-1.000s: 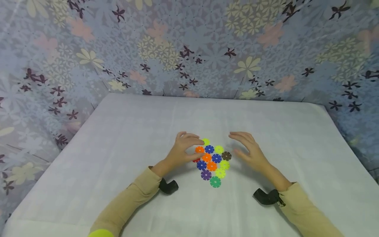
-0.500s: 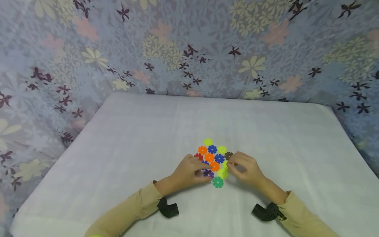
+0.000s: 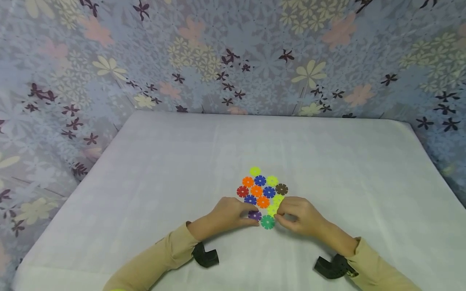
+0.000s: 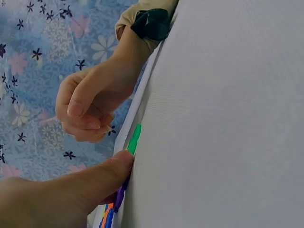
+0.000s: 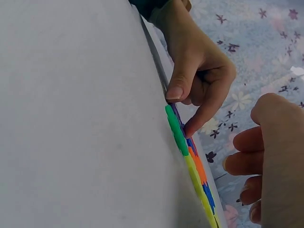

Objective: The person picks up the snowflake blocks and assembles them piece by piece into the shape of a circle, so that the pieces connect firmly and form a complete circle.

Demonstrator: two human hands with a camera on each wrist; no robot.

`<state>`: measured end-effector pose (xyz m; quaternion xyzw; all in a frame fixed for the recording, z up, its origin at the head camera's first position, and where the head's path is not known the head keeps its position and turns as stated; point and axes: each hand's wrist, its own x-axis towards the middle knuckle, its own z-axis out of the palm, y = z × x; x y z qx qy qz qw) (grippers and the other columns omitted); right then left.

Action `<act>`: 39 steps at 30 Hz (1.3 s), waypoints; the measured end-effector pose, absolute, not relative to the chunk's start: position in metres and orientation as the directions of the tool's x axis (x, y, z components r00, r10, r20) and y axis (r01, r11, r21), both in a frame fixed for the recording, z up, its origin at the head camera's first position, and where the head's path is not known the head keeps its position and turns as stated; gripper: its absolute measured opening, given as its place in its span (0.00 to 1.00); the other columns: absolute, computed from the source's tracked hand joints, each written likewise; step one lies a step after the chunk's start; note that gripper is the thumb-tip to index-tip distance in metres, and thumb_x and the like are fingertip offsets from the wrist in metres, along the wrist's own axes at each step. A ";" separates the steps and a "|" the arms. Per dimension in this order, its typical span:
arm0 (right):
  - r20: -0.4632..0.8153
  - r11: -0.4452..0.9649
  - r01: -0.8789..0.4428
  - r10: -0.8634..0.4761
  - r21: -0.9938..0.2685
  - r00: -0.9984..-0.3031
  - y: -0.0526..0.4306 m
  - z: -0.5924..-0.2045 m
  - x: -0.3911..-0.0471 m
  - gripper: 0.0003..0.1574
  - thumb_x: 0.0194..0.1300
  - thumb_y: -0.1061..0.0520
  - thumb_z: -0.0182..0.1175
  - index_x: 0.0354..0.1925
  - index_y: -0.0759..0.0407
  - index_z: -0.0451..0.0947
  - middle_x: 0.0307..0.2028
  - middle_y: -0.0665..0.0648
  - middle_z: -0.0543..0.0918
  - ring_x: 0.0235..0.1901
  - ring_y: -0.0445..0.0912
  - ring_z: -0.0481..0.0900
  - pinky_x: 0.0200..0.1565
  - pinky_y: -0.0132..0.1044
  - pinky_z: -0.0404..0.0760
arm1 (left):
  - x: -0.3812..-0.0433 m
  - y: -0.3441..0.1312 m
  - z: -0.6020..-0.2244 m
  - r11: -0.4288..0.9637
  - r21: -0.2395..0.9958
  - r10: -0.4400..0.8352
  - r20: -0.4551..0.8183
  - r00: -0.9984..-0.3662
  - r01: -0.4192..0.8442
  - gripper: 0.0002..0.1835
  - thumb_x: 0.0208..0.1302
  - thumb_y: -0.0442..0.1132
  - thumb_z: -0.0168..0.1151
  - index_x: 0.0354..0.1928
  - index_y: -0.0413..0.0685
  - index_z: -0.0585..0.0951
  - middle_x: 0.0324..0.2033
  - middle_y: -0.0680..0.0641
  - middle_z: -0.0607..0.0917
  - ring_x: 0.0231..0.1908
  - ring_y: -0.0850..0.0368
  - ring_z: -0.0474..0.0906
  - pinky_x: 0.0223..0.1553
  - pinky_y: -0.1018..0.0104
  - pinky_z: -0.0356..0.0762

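Note:
In the head view, a flat cluster of notched plastic interlocking discs lies on the white-covered table, red (image 3: 242,191), orange (image 3: 256,191), blue (image 3: 269,192), brown (image 3: 282,189) and yellow (image 3: 272,180). My left hand (image 3: 233,214) pinches the purple disc (image 3: 255,216) at the cluster's near end, thumb on the near side. Beside it sits the green disc (image 3: 267,222). My right hand (image 3: 303,214) is at the right side, partly hiding two yellow discs. Both wrist views show it apart from the discs, loosely curled, with no held thing visible.
White cloth covers the table (image 3: 174,161). A floral-patterned backdrop (image 3: 233,56) rises behind and to the sides. A black wrist camera (image 3: 205,255) hangs at the left cuff, another black wrist camera (image 3: 333,266) at the right.
The left hand has come down from the cluster's far left to the purple disc. The right hand has moved nearer, along the right edge, its fingers drawing closer together. The discs keep their arrangement.

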<state>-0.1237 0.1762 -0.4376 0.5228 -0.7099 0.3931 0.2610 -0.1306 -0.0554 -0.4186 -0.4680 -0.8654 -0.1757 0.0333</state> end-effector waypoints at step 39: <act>0.727 0.262 -0.953 -0.624 -0.149 -0.285 0.163 -0.422 -0.113 0.17 0.65 0.59 0.46 0.30 0.65 0.80 0.28 0.55 0.82 0.28 0.43 0.78 0.34 0.29 0.75 | -0.143 -0.057 -0.424 0.298 0.687 0.512 0.472 -0.718 0.663 0.02 0.63 0.29 0.50 0.33 0.38 0.72 0.20 0.52 0.69 0.21 0.63 0.62 0.23 0.72 0.63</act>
